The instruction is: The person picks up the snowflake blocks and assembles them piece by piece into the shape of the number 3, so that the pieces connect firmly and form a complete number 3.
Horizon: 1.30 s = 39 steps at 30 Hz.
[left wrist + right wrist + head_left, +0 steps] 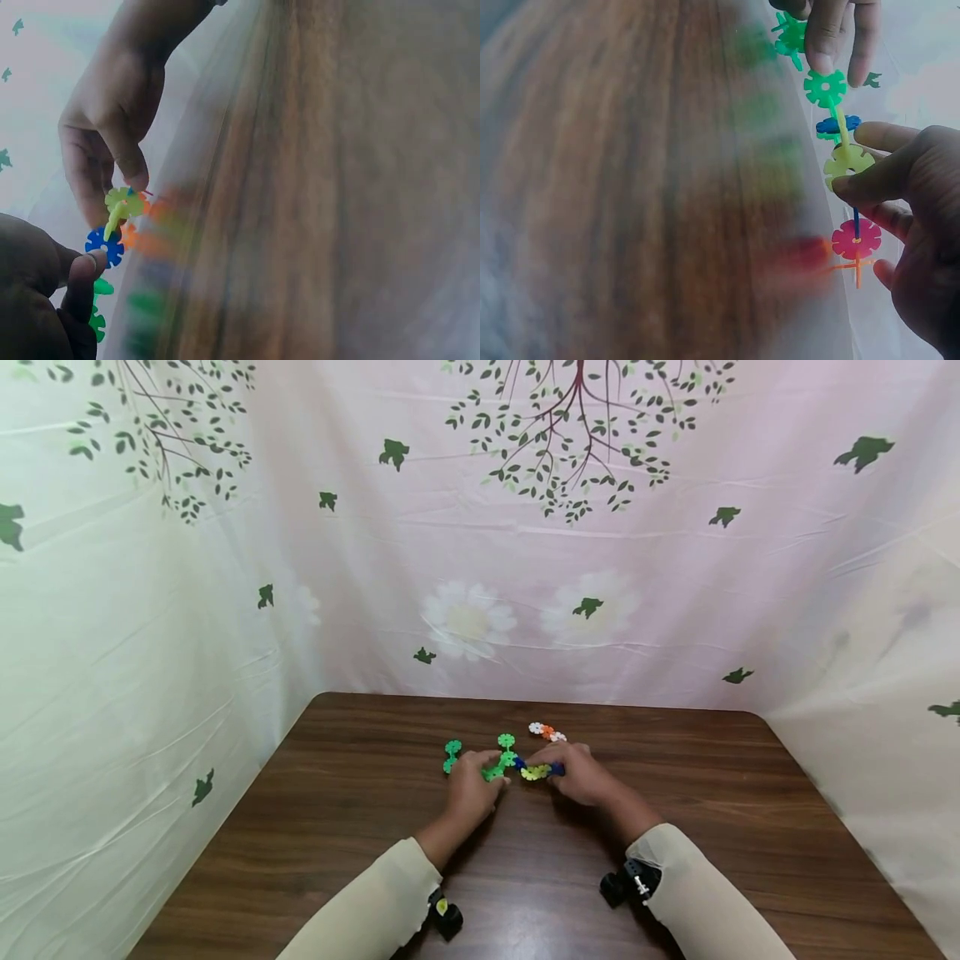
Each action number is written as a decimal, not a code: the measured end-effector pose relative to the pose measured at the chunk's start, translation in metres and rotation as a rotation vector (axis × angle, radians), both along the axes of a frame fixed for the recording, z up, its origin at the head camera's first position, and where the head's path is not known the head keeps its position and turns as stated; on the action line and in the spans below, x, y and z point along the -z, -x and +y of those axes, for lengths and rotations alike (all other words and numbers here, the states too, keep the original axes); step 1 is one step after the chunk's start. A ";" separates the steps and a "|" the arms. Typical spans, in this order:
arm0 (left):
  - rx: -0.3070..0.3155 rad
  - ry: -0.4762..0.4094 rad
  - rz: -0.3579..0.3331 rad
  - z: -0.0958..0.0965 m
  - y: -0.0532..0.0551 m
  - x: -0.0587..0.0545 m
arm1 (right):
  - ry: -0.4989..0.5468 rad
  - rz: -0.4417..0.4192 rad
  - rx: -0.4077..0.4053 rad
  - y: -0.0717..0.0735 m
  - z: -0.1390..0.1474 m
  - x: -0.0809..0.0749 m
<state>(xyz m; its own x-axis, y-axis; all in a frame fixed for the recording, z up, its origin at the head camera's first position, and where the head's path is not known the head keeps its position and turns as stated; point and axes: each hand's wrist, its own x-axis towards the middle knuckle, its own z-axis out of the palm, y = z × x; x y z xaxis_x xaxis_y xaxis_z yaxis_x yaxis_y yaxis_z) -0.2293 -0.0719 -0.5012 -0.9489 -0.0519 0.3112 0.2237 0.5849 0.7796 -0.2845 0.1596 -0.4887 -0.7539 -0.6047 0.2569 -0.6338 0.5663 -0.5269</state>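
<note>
Both hands hold a chain of notched plastic snowflake discs above the table. My left hand (pixel 471 789) grips its green discs (pixel 493 772) on the left, and in the left wrist view its thumb lies at a blue disc (pixel 104 247). My right hand (pixel 581 774) pinches a yellow disc (pixel 847 165) between thumb and fingers. A blue disc (pixel 838 125) sits between the green and yellow parts. Beyond the right fingers, a pink disc (pixel 856 240) and orange discs (pixel 855 265) show in the right wrist view. Part of the chain is hidden behind the fingers.
A joined pair of darker green discs (pixel 452 747) lies left of the left hand. A white and orange strip of discs (pixel 547 732) lies behind the right hand. The brown wooden table (pixel 360 843) ends at a printed curtain (pixel 517 560) at the back.
</note>
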 end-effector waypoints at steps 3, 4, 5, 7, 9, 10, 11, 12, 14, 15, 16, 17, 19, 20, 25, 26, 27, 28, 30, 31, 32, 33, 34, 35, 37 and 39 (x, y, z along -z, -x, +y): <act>0.006 -0.002 -0.019 0.000 0.000 0.003 | -0.018 -0.024 -0.003 0.000 0.001 0.001; 0.013 -0.010 -0.030 0.000 0.000 0.005 | -0.025 -0.032 -0.005 0.000 0.001 0.002; 0.019 -0.017 -0.041 0.000 0.000 0.005 | -0.029 -0.041 -0.008 0.000 0.001 0.002; 0.024 -0.028 -0.061 0.000 0.000 0.006 | -0.032 -0.058 -0.014 0.000 0.002 0.003; 0.015 -0.027 -0.078 0.000 0.000 0.006 | -0.033 -0.063 -0.019 0.001 0.002 0.005; 0.009 -0.027 -0.083 -0.001 0.000 0.005 | -0.026 -0.064 -0.021 0.000 0.002 0.005; 0.000 -0.012 -0.081 -0.001 0.000 0.004 | -0.017 -0.064 -0.024 0.000 0.002 0.005; -0.003 -0.005 -0.076 -0.002 0.000 0.002 | -0.008 -0.059 -0.023 -0.001 0.002 0.005; -0.015 0.025 -0.046 -0.004 0.000 -0.003 | 0.017 -0.050 -0.017 -0.003 0.001 0.004; -0.018 0.036 -0.027 -0.005 0.000 -0.005 | 0.034 -0.049 -0.009 -0.004 0.001 0.003; -0.016 0.036 -0.013 -0.006 0.001 -0.008 | 0.048 -0.041 0.002 -0.005 0.001 0.003; -0.011 0.033 -0.004 -0.007 0.002 -0.012 | 0.058 -0.031 0.015 -0.007 0.000 0.002; -0.004 0.044 0.014 -0.010 0.006 -0.018 | 0.091 -0.018 0.044 -0.009 -0.002 0.002; 0.008 0.040 0.014 -0.012 0.008 -0.021 | 0.106 -0.010 0.061 -0.010 -0.003 0.002; 0.128 0.040 -0.023 -0.024 0.025 -0.032 | 0.198 -0.018 0.147 -0.018 -0.010 0.005; 0.157 0.041 -0.029 -0.026 0.029 -0.033 | 0.218 -0.040 0.166 -0.021 -0.012 0.005; 0.183 0.047 -0.036 -0.029 0.033 -0.032 | 0.243 -0.070 0.183 -0.023 -0.014 0.005; 0.204 0.052 -0.041 -0.031 0.036 -0.032 | 0.275 -0.114 0.202 -0.026 -0.017 0.005; 0.243 0.063 -0.050 -0.035 0.043 -0.031 | 0.344 -0.200 0.233 -0.031 -0.022 0.006; 0.258 0.075 -0.053 -0.036 0.046 -0.030 | 0.379 -0.240 0.248 -0.033 -0.025 0.006; 0.272 0.084 -0.054 -0.038 0.049 -0.029 | 0.417 -0.276 0.269 -0.035 -0.027 0.007; 0.286 0.091 -0.061 -0.038 0.052 -0.029 | 0.453 -0.306 0.287 -0.036 -0.030 0.007; 0.301 0.099 -0.068 -0.039 0.054 -0.028 | 0.486 -0.333 0.304 -0.038 -0.033 0.008; 0.318 0.106 -0.070 -0.039 0.056 -0.029 | 0.511 -0.351 0.322 -0.039 -0.035 0.009; 0.347 0.131 -0.082 -0.038 0.060 -0.028 | 0.546 -0.383 0.358 -0.041 -0.040 0.011; 0.373 0.153 -0.099 -0.038 0.065 -0.028 | 0.571 -0.409 0.383 -0.043 -0.045 0.014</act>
<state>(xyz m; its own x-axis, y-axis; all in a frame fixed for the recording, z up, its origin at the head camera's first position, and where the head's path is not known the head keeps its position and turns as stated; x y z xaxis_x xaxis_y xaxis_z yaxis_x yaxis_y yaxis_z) -0.2939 -0.1095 -0.4729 -0.9196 0.3412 0.1946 0.3704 0.5883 0.7188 -0.2418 0.1150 -0.5024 -0.9840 -0.1428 0.1065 -0.1432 0.2781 -0.9498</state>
